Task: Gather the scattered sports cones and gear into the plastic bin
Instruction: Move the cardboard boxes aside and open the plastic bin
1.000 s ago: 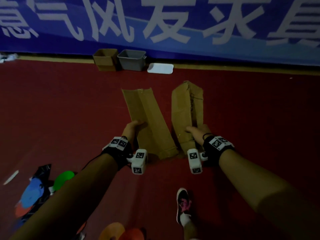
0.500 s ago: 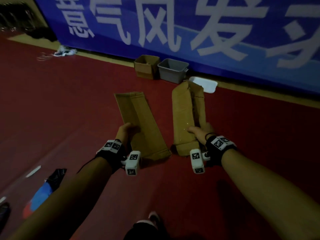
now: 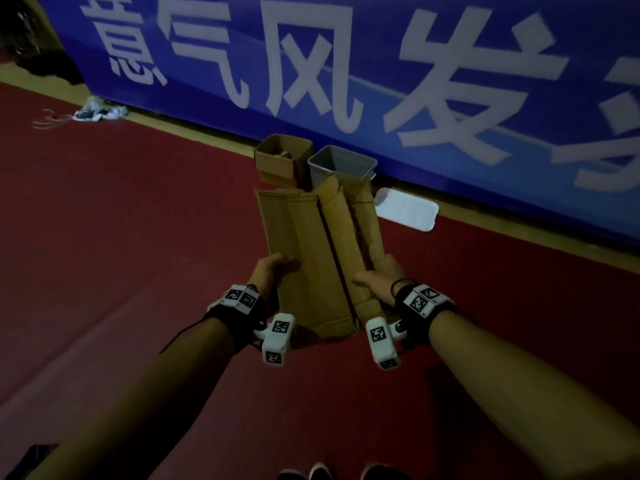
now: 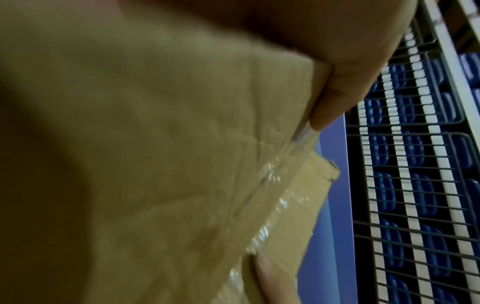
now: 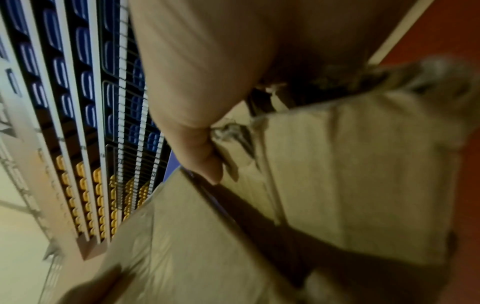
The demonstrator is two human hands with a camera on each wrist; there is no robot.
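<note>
Two flattened brown cardboard pieces are held side by side above the red floor. My left hand (image 3: pixel 273 271) grips the left cardboard piece (image 3: pixel 304 258) at its left edge, thumb on top; its taped underside (image 4: pixel 182 164) fills the left wrist view. My right hand (image 3: pixel 377 278) grips the right cardboard piece (image 3: pixel 360 230) near its lower end; that piece (image 5: pixel 363 174) shows blurred in the right wrist view. The grey plastic bin (image 3: pixel 341 166) stands open on the floor at the blue banner, just beyond the cardboard tips.
An open brown cardboard box (image 3: pixel 282 159) stands left of the bin. A white lid (image 3: pixel 407 209) lies flat to its right. A blue banner (image 3: pixel 346 81) lines the wall. Crumpled litter (image 3: pixel 98 112) lies far left. Shoe tips (image 3: pixel 318 472) show at the bottom edge.
The two cardboard pieces, apart earlier, have come together side by side. I have moved closer to the bin and box. The cones and bag at lower left have dropped out of view.
</note>
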